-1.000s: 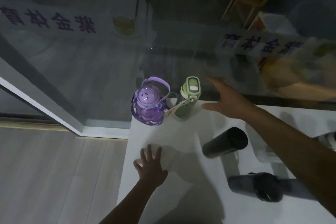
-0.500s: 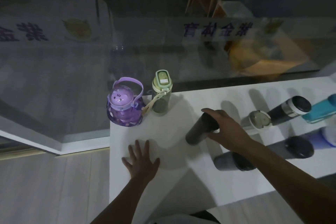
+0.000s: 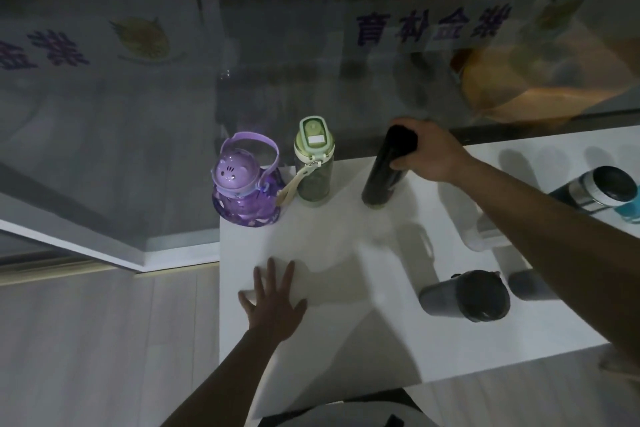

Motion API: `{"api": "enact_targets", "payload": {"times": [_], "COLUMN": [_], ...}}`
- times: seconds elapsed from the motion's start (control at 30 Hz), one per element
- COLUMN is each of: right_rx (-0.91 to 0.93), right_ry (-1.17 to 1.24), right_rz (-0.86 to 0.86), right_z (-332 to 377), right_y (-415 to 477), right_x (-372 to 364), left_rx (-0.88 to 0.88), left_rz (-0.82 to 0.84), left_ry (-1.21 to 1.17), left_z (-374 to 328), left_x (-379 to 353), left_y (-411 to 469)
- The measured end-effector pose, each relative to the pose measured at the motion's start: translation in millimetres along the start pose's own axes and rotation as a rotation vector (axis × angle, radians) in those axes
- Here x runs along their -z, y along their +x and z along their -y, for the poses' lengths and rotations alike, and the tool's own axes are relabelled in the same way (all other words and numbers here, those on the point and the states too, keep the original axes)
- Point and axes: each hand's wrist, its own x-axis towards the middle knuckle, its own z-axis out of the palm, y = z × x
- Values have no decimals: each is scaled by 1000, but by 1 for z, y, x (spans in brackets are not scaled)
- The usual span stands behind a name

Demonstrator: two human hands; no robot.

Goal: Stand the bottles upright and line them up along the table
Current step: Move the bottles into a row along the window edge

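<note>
A purple cat-faced bottle (image 3: 244,184) and a green bottle (image 3: 313,163) stand upright at the far left end of the white table (image 3: 346,340). To their right my right hand (image 3: 427,152) grips the top of a black bottle (image 3: 386,172), which stands nearly upright with its base on the table. My left hand (image 3: 272,298) lies flat, fingers spread, near the table's left edge. A dark grey bottle (image 3: 464,296) lies on its side at the front right. A black and silver bottle (image 3: 597,189) and a teal bottle (image 3: 630,210) lie at the far right.
A glass wall (image 3: 311,62) with purple lettering runs right behind the table's far edge. The table's left edge drops to a wooden floor (image 3: 104,340). My right forearm (image 3: 554,229) crosses over a pale lying bottle (image 3: 485,236) and another dark one (image 3: 526,286).
My right hand has lifted the black bottle from lying on its side and stood it up further back, right of the green bottle. My left hand has stayed flat on the table.
</note>
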Motion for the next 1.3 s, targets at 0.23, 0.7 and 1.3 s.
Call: {"api": "enact_targets", "payload": {"times": [0.23,0.7,1.3], "right_rx": [33,-56,-366], "right_ry": [-51,47,-57], "right_rz": [-32,18,-243], "right_z": [-8,-1,-51], "right_y": [35,20,-244], "right_x": [-22,-12,-65], "left_rx": [-33,-54,-333], "left_rz": [19,47,-126], "left_ry": [15,-1,-110], "left_z": [5,9,-63], "left_x": [4,8,-2], "left_y": [-3,-6,-23]}}
